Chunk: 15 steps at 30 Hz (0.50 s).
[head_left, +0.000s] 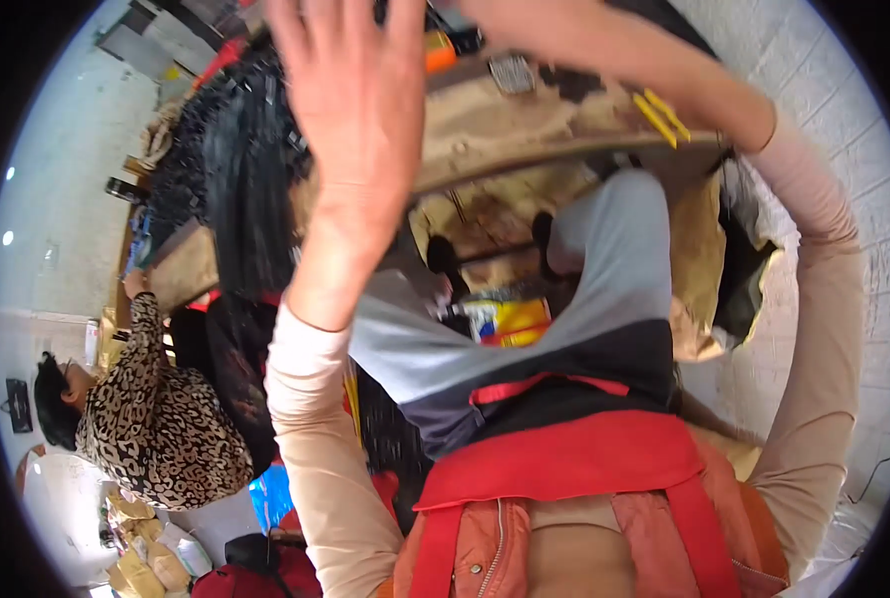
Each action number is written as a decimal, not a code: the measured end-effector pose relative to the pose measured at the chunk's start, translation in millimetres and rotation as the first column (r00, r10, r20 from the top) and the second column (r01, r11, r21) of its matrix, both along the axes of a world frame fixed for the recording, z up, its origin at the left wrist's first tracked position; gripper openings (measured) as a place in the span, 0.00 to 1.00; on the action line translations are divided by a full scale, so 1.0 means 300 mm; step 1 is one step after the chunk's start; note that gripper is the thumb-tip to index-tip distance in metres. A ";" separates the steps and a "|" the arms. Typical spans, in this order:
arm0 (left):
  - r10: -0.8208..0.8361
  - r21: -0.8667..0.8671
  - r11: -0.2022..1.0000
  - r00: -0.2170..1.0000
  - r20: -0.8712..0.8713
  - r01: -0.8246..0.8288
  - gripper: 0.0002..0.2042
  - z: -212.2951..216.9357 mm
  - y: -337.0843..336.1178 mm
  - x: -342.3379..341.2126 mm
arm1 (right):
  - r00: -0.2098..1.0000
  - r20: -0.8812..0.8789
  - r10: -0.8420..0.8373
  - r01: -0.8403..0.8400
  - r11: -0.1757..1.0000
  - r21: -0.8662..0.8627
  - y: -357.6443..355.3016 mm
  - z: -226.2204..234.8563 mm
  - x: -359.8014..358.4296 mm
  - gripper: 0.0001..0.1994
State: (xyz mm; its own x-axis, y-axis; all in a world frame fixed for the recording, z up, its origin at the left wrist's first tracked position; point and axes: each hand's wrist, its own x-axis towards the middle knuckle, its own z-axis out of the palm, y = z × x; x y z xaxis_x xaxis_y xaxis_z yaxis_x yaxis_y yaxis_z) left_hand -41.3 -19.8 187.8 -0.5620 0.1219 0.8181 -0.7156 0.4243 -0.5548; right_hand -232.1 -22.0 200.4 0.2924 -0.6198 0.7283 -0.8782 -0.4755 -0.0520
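In the head view, our left hand (360,100) stretches its fingers, our right (505,15) is blurred (both run off the top, so we cannot tell their grip). Left of them, glossy, narrow black strips (245,169) drape over the table (525,122).

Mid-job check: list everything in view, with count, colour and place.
Worktable: one, worn brown, ahead
Strips: many, black, heaped on its left, hanging over
Orange-and-black item: one, beside left hand, unclear
Square piece: one, grey, on worktable
Slim pieces: seemingly two, yellow, near right forearm
Package: one, mostly yellow, between legs
Sack: one, brown, right
Co-worker: one, leopard-print top, left
Bundles: several, tan, lower left
Wall: white, right
Apron: one, red and black, worn
Legs: two, grey trousers, centre
Left hand: one, bare, top
Right hand: one, bare, cut by top edge
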 end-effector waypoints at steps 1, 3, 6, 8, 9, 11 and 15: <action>-0.092 0.053 0.994 0.995 -0.039 0.094 0.16 -0.016 0.052 0.009 | 0.938 0.342 0.060 -0.128 0.975 0.179 0.048 0.020 0.011 0.13; -0.501 0.106 0.811 0.778 -0.379 0.575 0.22 -0.117 0.109 -0.121 | 0.322 0.936 -0.143 -0.550 0.776 0.308 0.121 0.087 -0.035 0.15; -0.381 0.817 0.311 0.851 -0.361 0.486 0.24 -0.391 0.175 -0.089 | 0.093 0.995 0.019 -0.409 0.912 0.021 0.153 -0.204 0.054 0.15; -0.145 0.647 -0.505 0.682 -0.717 0.572 0.26 -0.605 0.099 -0.110 | -0.002 1.000 0.025 -0.415 0.910 -0.024 0.169 -0.353 0.115 0.15; -0.066 0.543 -0.723 0.739 -0.670 0.428 0.23 -0.630 0.073 -0.139 | 0.030 0.998 0.053 -0.414 0.909 -0.036 0.175 -0.414 0.102 0.14; -0.186 0.647 -0.660 0.751 -0.633 0.382 0.18 -0.765 0.038 -0.152 | 0.144 0.989 -0.030 -0.343 0.936 0.079 0.169 -0.515 0.102 0.10; -0.235 0.644 -0.696 0.746 -0.623 0.318 0.19 -0.868 0.082 -0.070 | 0.129 0.977 -0.171 -0.349 0.914 0.206 0.213 -0.611 0.193 0.14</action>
State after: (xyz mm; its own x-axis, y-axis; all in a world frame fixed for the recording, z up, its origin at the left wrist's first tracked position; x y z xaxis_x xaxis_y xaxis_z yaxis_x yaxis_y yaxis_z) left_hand -62.3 4.7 -72.6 -0.8593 -0.5074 0.0646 -0.0747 0.2494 0.9655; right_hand -174.1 42.0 17.2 -0.4216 -0.8843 0.2005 0.1011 -0.2656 -0.9588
